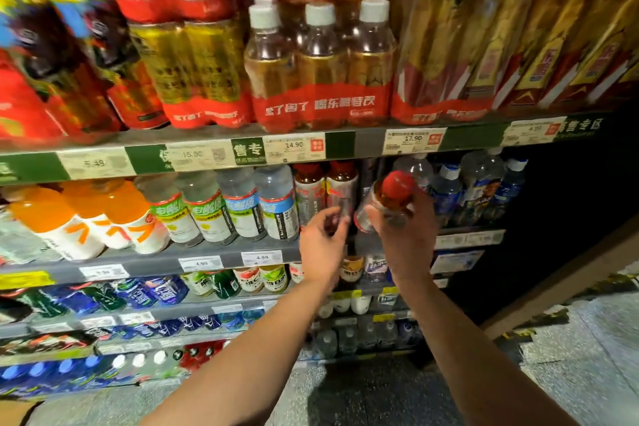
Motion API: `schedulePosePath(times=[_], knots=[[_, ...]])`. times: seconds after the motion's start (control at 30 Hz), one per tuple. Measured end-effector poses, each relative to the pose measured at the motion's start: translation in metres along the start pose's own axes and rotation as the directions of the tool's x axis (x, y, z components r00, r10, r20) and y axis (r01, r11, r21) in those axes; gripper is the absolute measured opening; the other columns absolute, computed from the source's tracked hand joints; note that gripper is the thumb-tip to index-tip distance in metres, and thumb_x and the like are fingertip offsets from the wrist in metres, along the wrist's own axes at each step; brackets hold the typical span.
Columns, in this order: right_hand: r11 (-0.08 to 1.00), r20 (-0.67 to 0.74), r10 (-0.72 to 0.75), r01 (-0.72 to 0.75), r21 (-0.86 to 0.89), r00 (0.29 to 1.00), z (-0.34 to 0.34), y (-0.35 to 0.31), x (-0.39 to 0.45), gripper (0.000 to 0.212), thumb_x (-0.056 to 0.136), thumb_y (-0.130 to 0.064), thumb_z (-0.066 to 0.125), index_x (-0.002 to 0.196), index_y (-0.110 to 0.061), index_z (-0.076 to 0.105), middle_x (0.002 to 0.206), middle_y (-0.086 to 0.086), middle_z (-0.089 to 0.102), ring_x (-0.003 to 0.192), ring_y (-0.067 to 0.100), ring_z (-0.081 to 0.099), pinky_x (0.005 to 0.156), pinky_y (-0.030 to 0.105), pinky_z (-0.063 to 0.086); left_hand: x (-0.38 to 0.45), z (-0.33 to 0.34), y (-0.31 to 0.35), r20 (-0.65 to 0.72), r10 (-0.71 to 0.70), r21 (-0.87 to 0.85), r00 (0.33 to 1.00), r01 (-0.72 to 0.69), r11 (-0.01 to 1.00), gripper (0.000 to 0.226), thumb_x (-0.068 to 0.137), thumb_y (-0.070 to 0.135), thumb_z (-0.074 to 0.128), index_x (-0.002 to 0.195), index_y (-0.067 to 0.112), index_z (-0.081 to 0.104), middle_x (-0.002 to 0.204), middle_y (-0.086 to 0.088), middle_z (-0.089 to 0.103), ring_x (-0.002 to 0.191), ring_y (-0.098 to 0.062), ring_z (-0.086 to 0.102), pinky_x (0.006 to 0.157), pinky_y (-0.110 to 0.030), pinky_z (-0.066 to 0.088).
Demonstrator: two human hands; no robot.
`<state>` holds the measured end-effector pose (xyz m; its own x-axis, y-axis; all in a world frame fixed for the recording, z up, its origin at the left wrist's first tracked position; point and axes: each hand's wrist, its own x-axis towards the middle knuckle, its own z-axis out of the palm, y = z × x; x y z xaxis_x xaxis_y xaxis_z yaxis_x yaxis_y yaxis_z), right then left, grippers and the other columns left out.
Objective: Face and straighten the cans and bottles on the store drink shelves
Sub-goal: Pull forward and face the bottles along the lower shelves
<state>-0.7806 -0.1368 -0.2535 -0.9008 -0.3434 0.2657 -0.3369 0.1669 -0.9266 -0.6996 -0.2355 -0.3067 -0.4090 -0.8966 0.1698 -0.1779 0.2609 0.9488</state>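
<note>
1. head view: a person faces tall store drink shelves; both bare arms reach fwd to the second shelf (pixel 207 261) from the top.
2. right hand (pixel 408 235) holds a red-capped bottle (pixel 389 202) of amber drink, tilted, cap leaning toward the camera, pulled off its row. grip: fingers curled round the lower body from below.
3. left hand (pixel 323 242) hovers just beside two upright red-capped bottles (pixel 325 194) of the same drink. grip: fingers loosely bent, holding nothing; whether fingertips touch the bottles, cannot tell.
4. step in hand, my read: setting the tilted bottle back into the dark gap (pixel 370 180) right of those two. to do it well: bring it upright first, base down flat on the shelf, label to the front, flush w/ the neighbours; left hand can steady the pair so they don't tip.
5. containers, same shelf: left end, orange drink bottles (pixel 79 218) w/ white labels; next, clear bottles w/ green and blue labels (pixel 224 207); right of the gap, clear bottles w/ dark blue labels (pixel 480 183).
6. top shelf: shrink-wrapped multipack (pixel 320 69) of white-capped bottles holding golden liquid, red band at the base; similar packs each side, blurred.
7. lower shelves: more small bottles, mostly blue and green, too blurred to detail. price tags line each shelf edge.
</note>
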Motion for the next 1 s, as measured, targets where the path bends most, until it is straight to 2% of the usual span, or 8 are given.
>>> schedulePosePath(times=[0.13, 0.23, 0.37, 0.47, 0.6, 0.77, 0.93, 1.0], knots=[[0.976, -0.062, -0.073, 0.058, -0.211, 0.995, 0.022, -0.004, 0.003, 0.069, 0.072, -0.034, 0.084, 0.133, -0.018, 0.055, 0.132, 0.006, 0.045, 0.115, 0.026, 0.052, 0.097, 0.037, 0.046, 0.005, -0.002, -0.014, 0.101, -0.053, -0.048, 0.994, 0.058, 0.997, 0.03, 0.089, 0.023, 0.073, 0.118, 0.018, 0.071, 0.106, 0.002, 0.075, 0.096, -0.008, 0.07, 0.093, -0.033, 0.056], [0.953, -0.11, -0.113, 0.076, -0.293, 0.987, 0.034, 0.0, 0.006, 0.072, 0.071, -0.03, 0.085, 0.134, -0.013, 0.054, 0.134, 0.017, 0.046, 0.117, 0.031, 0.05, 0.099, 0.037, 0.047, 0.007, -0.006, -0.022, 0.188, -0.048, -0.07, 0.981, 0.062, 0.996, 0.033, 0.09, 0.025, 0.071, 0.122, 0.019, 0.069, 0.111, 0.005, 0.074, 0.102, -0.007, 0.069, 0.096, -0.033, 0.055], [0.926, -0.131, -0.146, 0.089, -0.366, 0.981, 0.044, 0.001, 0.012, 0.067, 0.072, -0.031, 0.083, 0.129, -0.009, 0.057, 0.128, 0.016, 0.057, 0.118, 0.025, 0.043, 0.087, 0.018, 0.034, 0.009, -0.008, -0.033, 0.222, -0.078, -0.165, 0.972, 0.116, 0.979, 0.037, 0.084, 0.03, 0.073, 0.117, 0.015, 0.068, 0.107, 0.003, 0.075, 0.098, -0.011, 0.071, 0.09, -0.043, 0.058], [0.922, -0.14, -0.148, 0.085, -0.379, 0.979, 0.051, -0.004, 0.013, 0.069, 0.074, -0.046, 0.072, 0.127, -0.005, 0.055, 0.126, 0.016, 0.058, 0.116, 0.021, 0.04, 0.092, 0.027, 0.039, 0.014, -0.006, -0.038, 0.194, -0.088, -0.171, 0.977, 0.122, 0.978, 0.033, 0.085, 0.021, 0.076, 0.116, 0.012, 0.067, 0.106, 0.001, 0.075, 0.095, -0.011, 0.072, 0.087, -0.044, 0.059], [0.921, -0.163, -0.13, 0.058, -0.386, 0.978, 0.057, -0.004, 0.015, 0.079, 0.069, -0.058, 0.055, 0.128, -0.006, 0.052, 0.125, 0.015, 0.057, 0.118, 0.03, 0.046, 0.094, 0.047, 0.048, 0.019, -0.011, -0.034, 0.189, -0.072, -0.152, 0.979, 0.102, 0.983, 0.031, 0.087, 0.023, 0.076, 0.116, 0.016, 0.069, 0.106, 0.005, 0.075, 0.093, -0.004, 0.072, 0.084, -0.036, 0.06], [0.926, -0.138, -0.157, 0.098, -0.364, 0.978, 0.05, 0.001, 0.014, 0.071, 0.077, -0.039, 0.075, 0.136, -0.008, 0.05, 0.133, 0.013, 0.053, 0.125, 0.027, 0.044, 0.1, 0.036, 0.045, 0.018, -0.008, -0.028, 0.123, 0.024, -0.13, 0.992, -0.007, 0.991, 0.02, 0.087, 0.015, 0.075, 0.106, 0.018, 0.071, 0.1, 0.005, 0.074, 0.088, -0.003, 0.07, 0.079, -0.03, 0.06], [0.934, -0.147, -0.191, 0.134, -0.331, 0.971, 0.029, 0.014, 0.008, 0.054, 0.084, -0.03, 0.074, 0.129, -0.007, 0.055, 0.125, 0.009, 0.058, 0.12, 0.026, 0.047, 0.098, 0.037, 0.044, 0.01, 0.004, -0.021, 0.111, 0.089, -0.183, 0.99, -0.068, 0.981, 0.031, 0.086, 0.016, 0.071, 0.098, 0.044, 0.066, 0.099, 0.002, 0.072, 0.091, -0.013, 0.07, 0.081, -0.037, 0.058], [0.942, -0.166, -0.188, 0.129, -0.311, 0.968, 0.013, 0.021, 0.009, 0.046, 0.084, -0.022, 0.073, 0.124, -0.006, 0.057, 0.119, 0.009, 0.058, 0.114, 0.026, 0.049, 0.093, 0.039, 0.045, 0.003, 0.013, -0.014, 0.106, 0.126, -0.192, 0.986, -0.104, 0.976, 0.036, 0.086, 0.011, 0.07, 0.097, 0.045, 0.068, 0.099, 0.002, 0.071, 0.091, -0.011, 0.068, 0.081, -0.031, 0.056]])
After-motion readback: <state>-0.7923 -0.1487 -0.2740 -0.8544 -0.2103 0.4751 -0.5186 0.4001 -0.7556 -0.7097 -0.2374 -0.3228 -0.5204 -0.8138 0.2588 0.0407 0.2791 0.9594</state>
